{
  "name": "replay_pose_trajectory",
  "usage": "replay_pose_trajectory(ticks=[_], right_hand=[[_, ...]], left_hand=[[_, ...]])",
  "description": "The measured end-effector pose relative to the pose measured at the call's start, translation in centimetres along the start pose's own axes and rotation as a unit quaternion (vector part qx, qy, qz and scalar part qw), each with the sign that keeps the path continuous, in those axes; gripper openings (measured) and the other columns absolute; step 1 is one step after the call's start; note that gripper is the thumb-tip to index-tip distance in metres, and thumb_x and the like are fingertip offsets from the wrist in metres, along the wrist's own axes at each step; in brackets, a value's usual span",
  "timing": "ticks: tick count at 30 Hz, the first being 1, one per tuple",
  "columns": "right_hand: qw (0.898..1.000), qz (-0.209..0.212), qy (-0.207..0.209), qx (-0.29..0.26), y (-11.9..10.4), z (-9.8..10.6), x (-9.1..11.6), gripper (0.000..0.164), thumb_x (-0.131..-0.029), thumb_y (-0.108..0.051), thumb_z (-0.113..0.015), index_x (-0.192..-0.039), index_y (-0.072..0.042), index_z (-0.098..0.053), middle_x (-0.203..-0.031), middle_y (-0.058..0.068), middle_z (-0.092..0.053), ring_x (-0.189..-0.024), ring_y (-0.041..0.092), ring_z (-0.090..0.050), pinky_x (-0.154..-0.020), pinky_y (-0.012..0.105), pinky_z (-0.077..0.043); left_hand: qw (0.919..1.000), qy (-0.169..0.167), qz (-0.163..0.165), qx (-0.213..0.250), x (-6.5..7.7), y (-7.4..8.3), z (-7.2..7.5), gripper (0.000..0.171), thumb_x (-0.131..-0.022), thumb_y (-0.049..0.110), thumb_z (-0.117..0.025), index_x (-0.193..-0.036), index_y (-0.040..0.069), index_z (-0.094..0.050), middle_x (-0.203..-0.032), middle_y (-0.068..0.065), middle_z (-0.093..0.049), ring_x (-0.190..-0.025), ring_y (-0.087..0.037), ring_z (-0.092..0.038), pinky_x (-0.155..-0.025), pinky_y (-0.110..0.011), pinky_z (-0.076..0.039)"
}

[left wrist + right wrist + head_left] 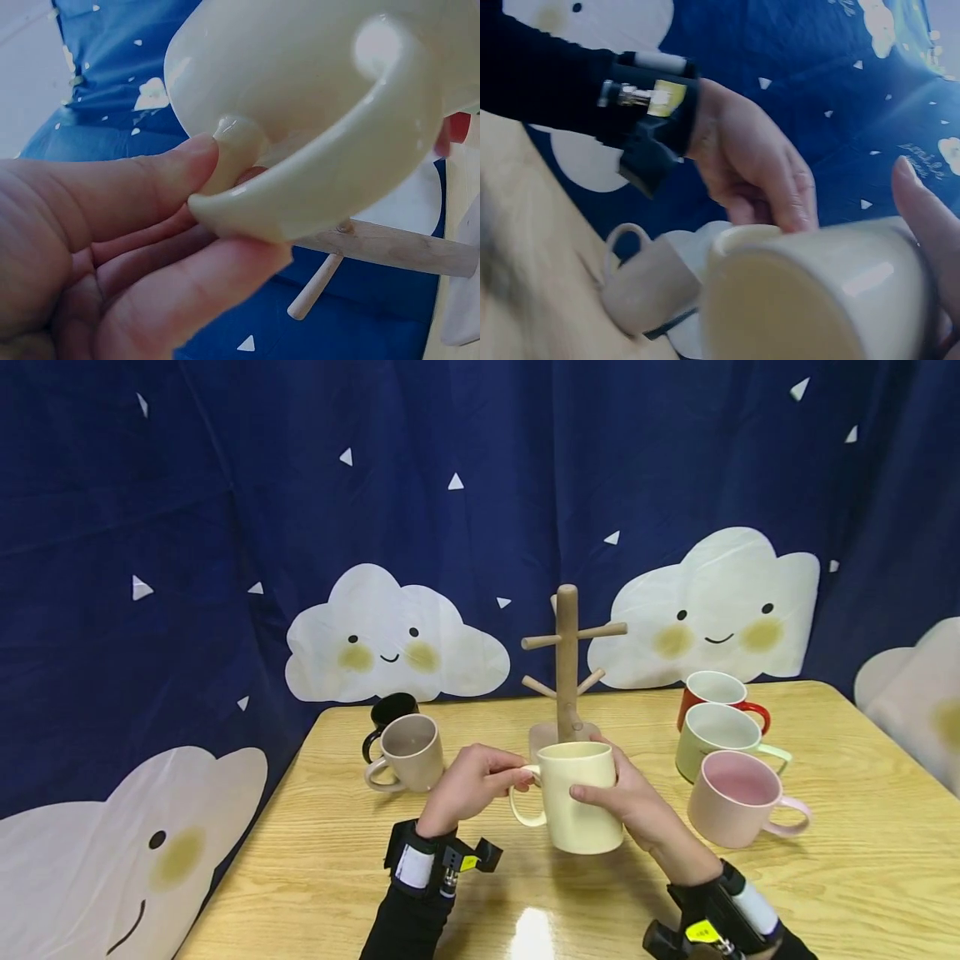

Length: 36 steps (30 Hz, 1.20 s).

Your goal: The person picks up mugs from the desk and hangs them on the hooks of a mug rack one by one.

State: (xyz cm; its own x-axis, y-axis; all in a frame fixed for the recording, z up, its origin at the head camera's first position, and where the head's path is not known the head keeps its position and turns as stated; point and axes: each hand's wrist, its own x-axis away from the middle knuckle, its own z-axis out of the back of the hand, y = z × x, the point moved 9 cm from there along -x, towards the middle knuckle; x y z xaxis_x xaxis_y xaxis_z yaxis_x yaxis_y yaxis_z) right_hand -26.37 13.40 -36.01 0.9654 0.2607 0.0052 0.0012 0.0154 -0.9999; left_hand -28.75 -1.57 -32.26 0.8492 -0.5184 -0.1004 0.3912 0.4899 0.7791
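A pale yellow mug (581, 806) is held up over the table in front of the wooden mug tree (567, 668), its handle pointing left. My left hand (480, 781) pinches the top of that handle; in the left wrist view the thumb and fingers (202, 277) close around it. On the mug's other side, my right hand (630, 797) grips the body, with the thumb across the front. From the right wrist view, the mug's base (776, 315) faces the camera. The mug hides the lower front of the tree's base, and the tree's pegs carry nothing.
At the left stand a beige mug (412, 756) and a black mug (393, 706) behind it. Along the right are a red mug (684, 703), a pale green mug (693, 756) and a pink mug (723, 814). A blue curtain (420, 527) with clouds hangs behind the table (300, 877).
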Motion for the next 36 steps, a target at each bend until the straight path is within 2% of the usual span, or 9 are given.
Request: replay_pose_trajectory(ticks=[4, 7, 11, 13, 19, 23, 28, 31, 36], right_hand=[[0.999, -0.004, 0.041, -0.006, 0.4, -0.2, 0.0, 0.071, -0.078, -0.014, -0.069, -0.135, 0.002, -0.028, -0.109, 0.014, -0.055, -0.089, 0.016, -0.06, -0.076, 0.033, -0.051], [0.998, -0.015, 0.068, -0.003, 0.7, -0.2, 0.1, 0.062, -0.077, -0.014, -0.071, -0.127, 0.002, -0.037, -0.103, 0.012, -0.058, -0.084, 0.017, -0.062, -0.072, 0.034, -0.052], [0.996, -0.016, 0.082, -0.006, 0.8, -0.3, 0.2, 0.061, -0.076, -0.012, -0.071, -0.126, 0.002, -0.039, -0.103, 0.013, -0.057, -0.083, 0.016, -0.062, -0.072, 0.034, -0.052], [0.996, -0.013, 0.083, -0.012, 0.6, -0.3, 0.3, 0.059, -0.077, -0.01, -0.07, -0.126, 0.003, -0.04, -0.102, 0.013, -0.057, -0.083, 0.016, -0.062, -0.072, 0.034, -0.053], [0.995, 0.001, 0.097, -0.021, -0.6, 1.1, 0.6, 0.059, -0.079, -0.009, -0.067, -0.127, 0.006, -0.037, -0.098, 0.006, -0.057, -0.081, 0.013, -0.063, -0.071, 0.034, -0.054], [0.993, 0.016, 0.114, -0.028, -1.4, 2.7, 0.8, 0.057, -0.081, -0.008, -0.065, -0.126, 0.006, -0.034, -0.093, -0.001, -0.058, -0.079, 0.01, -0.064, -0.07, 0.032, -0.054], [0.992, 0.024, 0.121, -0.031, -1.7, 4.0, 0.7, 0.055, -0.082, -0.009, -0.064, -0.126, 0.004, -0.034, -0.093, -0.004, -0.058, -0.081, 0.009, -0.063, -0.071, 0.031, -0.054], [0.99, 0.009, 0.133, -0.042, -1.3, 4.4, 0.5, 0.053, -0.083, -0.01, -0.064, -0.126, 0.001, -0.034, -0.092, -0.005, -0.058, -0.08, 0.009, -0.063, -0.072, 0.031, -0.054], [0.983, -0.021, 0.157, -0.091, -0.1, 5.2, -0.1, 0.042, -0.086, -0.016, -0.061, -0.121, -0.008, -0.037, -0.088, -0.01, -0.06, -0.079, 0.007, -0.064, -0.071, 0.03, -0.054]], left_hand=[[0.9999, 0.0, -0.009, -0.008, -0.1, 0.0, -0.1, 0.019, -0.09, 0.023, -0.059, -0.095, 0.01, -0.073, -0.08, -0.002, -0.069, -0.073, -0.014, -0.059, -0.064, -0.02, -0.049], [0.9998, 0.004, -0.01, -0.016, -0.2, 0.0, -0.1, 0.02, -0.089, 0.023, -0.059, -0.094, 0.008, -0.072, -0.079, -0.003, -0.069, -0.071, -0.012, -0.058, -0.063, -0.02, -0.048], [0.9998, 0.009, -0.004, -0.019, -0.1, -0.2, 0.0, 0.022, -0.089, 0.026, -0.06, -0.097, 0.009, -0.073, -0.084, -0.004, -0.07, -0.075, -0.012, -0.061, -0.066, -0.022, -0.049], [0.9998, 0.015, 0.0, -0.014, 0.1, -0.3, 0.3, 0.025, -0.088, 0.029, -0.061, -0.101, 0.009, -0.072, -0.092, -0.005, -0.071, -0.083, -0.014, -0.064, -0.072, -0.025, -0.051], [0.9976, 0.059, 0.02, 0.03, 1.2, -0.7, 2.8, 0.036, -0.089, 0.03, -0.061, -0.115, 0.005, -0.065, -0.113, -0.01, -0.066, -0.103, -0.023, -0.063, -0.088, -0.036, -0.051], [0.9952, 0.075, 0.039, 0.049, 2.0, -1.4, 4.4, 0.037, -0.089, 0.03, -0.06, -0.118, 0.008, -0.063, -0.107, -0.008, -0.068, -0.099, -0.019, -0.064, -0.091, -0.039, -0.048], [0.9951, 0.082, 0.05, 0.025, 2.8, -1.9, 5.6, 0.036, -0.088, 0.031, -0.06, -0.117, 0.01, -0.063, -0.103, -0.005, -0.069, -0.091, -0.014, -0.064, -0.089, -0.038, -0.049], [0.9954, 0.082, 0.047, 0.013, 3.2, -1.9, 5.9, 0.034, -0.088, 0.029, -0.061, -0.116, 0.01, -0.064, -0.106, -0.005, -0.068, -0.09, -0.015, -0.065, -0.086, -0.036, -0.05], [0.9956, 0.079, 0.05, 0.01, 3.5, -1.9, 6.2, 0.033, -0.088, 0.028, -0.061, -0.115, 0.009, -0.064, -0.104, -0.006, -0.068, -0.088, -0.015, -0.066, -0.082, -0.033, -0.051]])
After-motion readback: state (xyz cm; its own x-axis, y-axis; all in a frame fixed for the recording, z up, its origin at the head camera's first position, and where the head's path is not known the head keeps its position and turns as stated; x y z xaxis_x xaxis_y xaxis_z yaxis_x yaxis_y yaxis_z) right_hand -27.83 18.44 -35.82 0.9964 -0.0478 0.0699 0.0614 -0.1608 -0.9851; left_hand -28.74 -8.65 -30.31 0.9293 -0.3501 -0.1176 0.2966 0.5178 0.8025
